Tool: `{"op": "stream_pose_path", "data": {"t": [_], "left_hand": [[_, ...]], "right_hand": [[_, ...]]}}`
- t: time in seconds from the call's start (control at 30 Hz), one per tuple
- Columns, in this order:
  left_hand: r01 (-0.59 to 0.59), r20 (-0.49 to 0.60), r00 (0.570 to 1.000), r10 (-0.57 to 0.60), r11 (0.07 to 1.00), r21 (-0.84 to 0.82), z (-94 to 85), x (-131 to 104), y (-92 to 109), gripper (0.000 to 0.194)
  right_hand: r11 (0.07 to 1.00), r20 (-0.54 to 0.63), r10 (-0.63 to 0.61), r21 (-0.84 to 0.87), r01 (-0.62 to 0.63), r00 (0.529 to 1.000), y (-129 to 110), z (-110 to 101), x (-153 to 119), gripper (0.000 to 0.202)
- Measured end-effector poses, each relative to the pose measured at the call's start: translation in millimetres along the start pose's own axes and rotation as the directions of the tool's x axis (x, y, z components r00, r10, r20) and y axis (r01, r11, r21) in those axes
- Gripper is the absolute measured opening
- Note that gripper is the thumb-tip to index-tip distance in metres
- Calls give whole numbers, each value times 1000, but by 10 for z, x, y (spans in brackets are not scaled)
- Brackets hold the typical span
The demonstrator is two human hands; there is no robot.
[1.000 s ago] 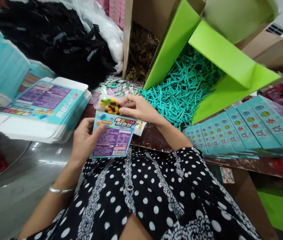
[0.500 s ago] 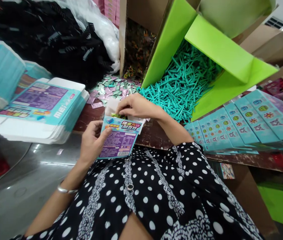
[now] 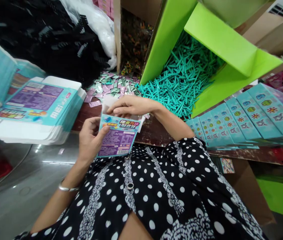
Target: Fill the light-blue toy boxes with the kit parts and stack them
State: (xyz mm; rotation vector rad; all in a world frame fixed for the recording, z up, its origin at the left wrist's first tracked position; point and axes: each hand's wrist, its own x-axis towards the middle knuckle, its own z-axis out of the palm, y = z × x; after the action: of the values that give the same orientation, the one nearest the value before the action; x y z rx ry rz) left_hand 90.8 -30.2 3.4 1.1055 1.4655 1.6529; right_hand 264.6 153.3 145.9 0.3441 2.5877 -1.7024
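Note:
My left hand [image 3: 90, 138] is closed round the left side of a small blue-and-purple carton [image 3: 117, 138], its thumb on the printed front. The carton is tilted and its top is open, with a white flap [image 3: 109, 101] standing up at the back. Over that opening lies my right hand [image 3: 130, 106], fingers stretched out and reaching down into the mouth. Nothing shows between those fingers, and the carton's contents are hidden behind its front wall.
Flattened cartons [image 3: 40, 100] are stacked on the left. Small sachets [image 3: 111, 85] lie behind my hands, beside a green box holding teal sticks [image 3: 176, 83]. Black plastic pieces [image 3: 63, 43] are heaped at the back left. A row of filled-out cartons [image 3: 241, 116] stands at right.
The right hand's fingers have flattened and shifted slightly left over the carton's mouth. The yellow-green piece seen under them before is now out of sight. The left hand keeps its hold.

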Motion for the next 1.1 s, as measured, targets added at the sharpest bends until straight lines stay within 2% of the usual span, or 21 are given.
{"op": "stream_pose_path", "data": {"t": [0.03, 0.07, 0.1, 0.17, 0.2, 0.23, 0.27, 0.37, 0.47, 0.53, 0.6, 0.67, 0.7, 0.77, 0.83, 0.9, 0.93, 0.97, 1.03, 1.1], "left_hand": [[-10, 1, 1000, 10, 1000, -10, 2, -6, -4, 50], [-20, -2, 1000, 20, 1000, -22, 2, -11, -10, 52], [-30, -9, 1000, 29, 999, -31, -1, -16, -18, 57], [-44, -18, 999, 43, 998, -39, -4, -25, -42, 70], [-48, -19, 999, 47, 998, -41, -1, -30, -55, 75], [-53, -21, 998, 52, 998, -46, 10, -35, -69, 77], [-59, -24, 998, 58, 997, -53, 29, -42, -81, 76], [-52, -27, 998, 50, 996, -66, 117, -78, -110, 73], [-21, -41, 999, 18, 997, -75, 177, -118, -151, 71], [16, -35, 999, -19, 997, -80, 161, -117, -197, 67], [38, -31, 999, -39, 999, -25, 110, -76, -248, 52], [11, -61, 998, -7, 998, 69, 56, -1, -291, 31], [-15, -85, 996, 24, 994, 108, 38, 41, -307, 28], [-68, -135, 987, 86, 988, 137, 34, 115, -327, 32], [-102, -179, 976, 121, 988, 114, 63, 157, -336, 37], [-116, -194, 972, 130, 990, 78, 94, 167, -331, 43], [-115, -184, 975, 124, 992, 60, 98, 169, -322, 43], [-107, -162, 980, 114, 993, 49, 89, 176, -308, 41], [-72, -82, 994, 77, 996, 55, 37, 216, -260, 39], [-3, 47, 999, -1, 998, 70, -44, 296, -195, 39]], "right_hand": [[999, -113, 27, 33, -24, 993, 10, 38, -68, 44], [998, -271, 46, 49, -34, 961, 20, 83, -146, 46], [998, -450, 50, 46, -33, 892, 34, 135, -233, 47], [999, -731, 19, -12, -41, 682, 95, 278, -414, 50], [997, -799, -7, -49, -53, 601, 148, 376, -495, 52], [995, -827, -30, -78, -61, 561, 217, 492, -561, 55], [994, -829, -46, -94, -58, 557, 298, 626, -607, 60], [999, -799, -37, -44, 3, 600, 556, 1061, -611, 80], [999, -834, -7, 20, 43, 552, 732, 1351, -490, 84], [998, -842, 3, 37, 53, 540, 799, 1398, -414, 72], [998, -833, 12, 46, 48, 554, 857, 1371, -360, 60], [1000, -834, 6, 22, 22, 551, 916, 1331, -310, 57], [1000, -842, -1, 4, 9, 540, 943, 1321, -280, 56], [1000, -871, 1, 10, 16, 491, 988, 1322, -212, 52], [995, -909, 41, 76, 70, 415, 1014, 1337, -148, 49], [980, -926, 85, 144, 137, 367, 1021, 1334, -113, 56], [974, -922, 95, 164, 158, 375, 1019, 1317, -111, 60], [969, -908, 97, 179, 168, 408, 1014, 1286, -120, 63], [962, -851, 93, 210, 172, 516, 994, 1185, -167, 65], [960, -767, 88, 237, 152, 635, 958, 1046, -234, 62]]}}
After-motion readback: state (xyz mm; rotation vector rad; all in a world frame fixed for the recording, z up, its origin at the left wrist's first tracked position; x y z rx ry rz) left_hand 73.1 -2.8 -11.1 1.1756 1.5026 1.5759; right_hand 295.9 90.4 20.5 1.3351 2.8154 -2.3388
